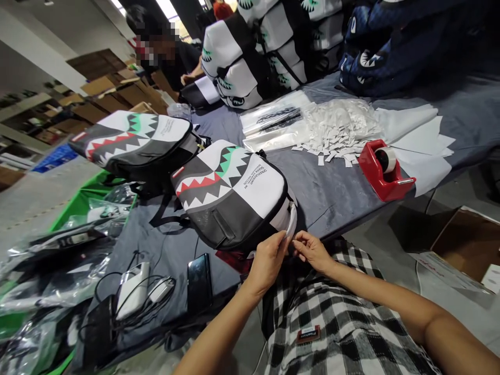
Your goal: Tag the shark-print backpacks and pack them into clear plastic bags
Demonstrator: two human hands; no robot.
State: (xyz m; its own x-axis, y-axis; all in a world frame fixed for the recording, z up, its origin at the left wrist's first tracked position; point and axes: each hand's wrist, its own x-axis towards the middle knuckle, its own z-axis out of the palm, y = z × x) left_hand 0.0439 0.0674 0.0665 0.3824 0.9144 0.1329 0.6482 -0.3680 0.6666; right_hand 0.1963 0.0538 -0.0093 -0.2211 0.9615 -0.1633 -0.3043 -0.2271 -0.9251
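Observation:
A black and white backpack (234, 198) with a red and green shark-mouth print lies at the near table edge. My left hand (271, 255) is closed at its near right side, pinching the end of a white strip (291, 221) that hangs along the bag's edge. Close beside it, my right hand (310, 250) has its thumb and fingers pressed together; whatever lies between them is too small to make out. Another backpack (136, 140) of the same print lies to the upper left.
A red tape dispenser (385, 172) stands right of a pile of white tags (339, 135) and clear bags. A phone (199, 282) and cabled white devices (133, 291) lie left. Stacked bags (238, 62) and a person (167, 57) are behind; a green bin (78, 203) sits left.

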